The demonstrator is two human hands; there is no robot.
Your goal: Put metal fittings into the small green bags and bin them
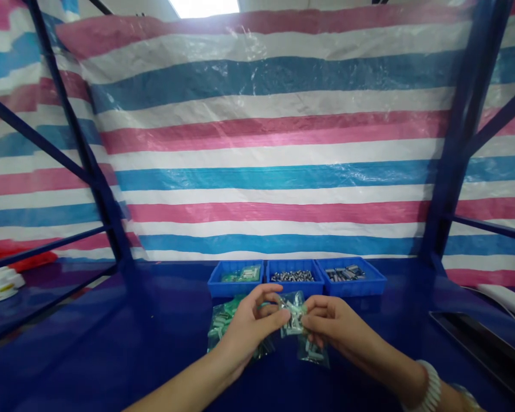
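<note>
Between my two hands is a small clear plastic bag point(292, 313) with small metal and pale parts inside. My left hand point(260, 320) pinches its left side with thumb and fingers. On the right edge of the same bag, my right hand point(332, 321) has its thumb and fingers closed. A second clear bag point(313, 353) with pale parts lies on the table just below my right hand. Behind my left hand sits a pile of filled clear bags point(221, 321) with green and pale contents, partly hidden by the hand and forearm.
Three blue bins stand in a row: a left bin point(212, 285) with greenish-white packets, a middle bin point(294, 288) of small metal pieces, a right bin point(375, 286) of dark metallic parts. A black phone-like slab point(484, 349) lies right. White containers point(2, 284) stand far left. Blue posts point(448, 171) flank the table.
</note>
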